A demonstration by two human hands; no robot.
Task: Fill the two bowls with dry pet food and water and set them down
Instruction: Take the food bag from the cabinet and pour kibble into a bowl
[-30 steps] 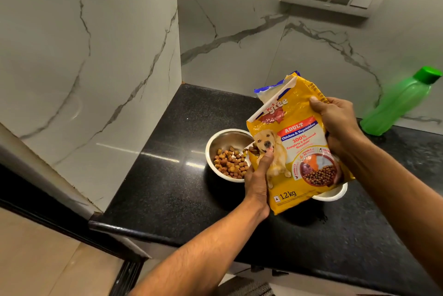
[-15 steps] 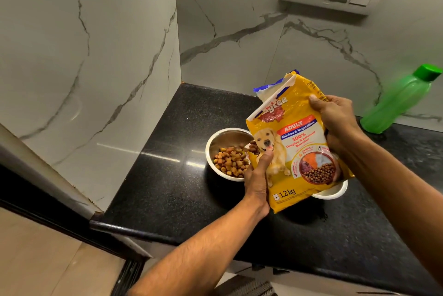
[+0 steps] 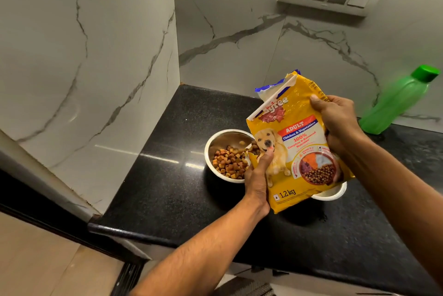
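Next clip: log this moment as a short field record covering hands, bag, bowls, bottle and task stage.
left hand: grips bag's lower left edge
right hand: grips bag's upper right side
bag: yellow, tilted, kibble spilling from a cut corner
steel bowl: on counter, partly filled with kibble
white bowl: mostly hidden behind bag, contents unseen
bottle: green, capped, by wall
stage: pouring food; water not yet poured

We see a yellow plastic dog-food bag (image 3: 297, 142), tilted, spilling brown kibble (image 3: 230, 162) into a round steel bowl (image 3: 217, 142) on the counter; a white bowl (image 3: 332, 194) sits half hidden behind it.
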